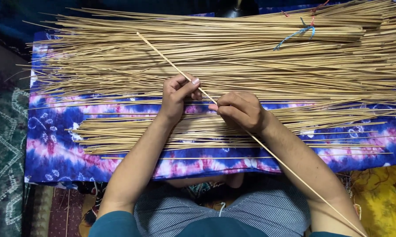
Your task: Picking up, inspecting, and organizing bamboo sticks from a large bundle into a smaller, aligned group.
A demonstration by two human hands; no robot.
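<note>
- Single thin stick (pixel 233 120) runs on a long slant across the view, its upper tip over the far pile near the cloth's far edge, its lower end passing along the person's right forearm toward the bottom right corner of the view.
- Left hand (pixel 177 97) pinches this stick between thumb and forefinger; the grip is closed tight on it, the other fingers curled in.
- Right hand (pixel 239 109) sits just beside the left, a little lower along the same stick; its fingers are folded over the stick, so the grip is closed on it too, though the fingertips are hidden under the knuckles.
- Both hands hover above the middle of the tie-dyed cloth (pixel 53 153), which is blue, purple, pink and white and carries all the sticks.
- Far pile of sticks (pixel 233 57), pale and straw-coloured, lies lengthwise along the far edge of the cloth, reaching from its left edge past its right edge.
- Near pile of sticks (pixel 132 136), thinner and flatter, lies closer to the person, under and around the wrists, parallel to the far pile.
- Blue string (pixel 294 34) loops around part of the far pile toward the cloth's far right corner; a bit of red string (pixel 313 17) shows just beside it.
- Green patterned fabric (pixel 5 145) lies past the cloth's left edge, and yellow fabric (pixel 378 193) shows by its near right corner.
- Striped garment (pixel 250 215) on the person's lap fills the near edge of the view.
</note>
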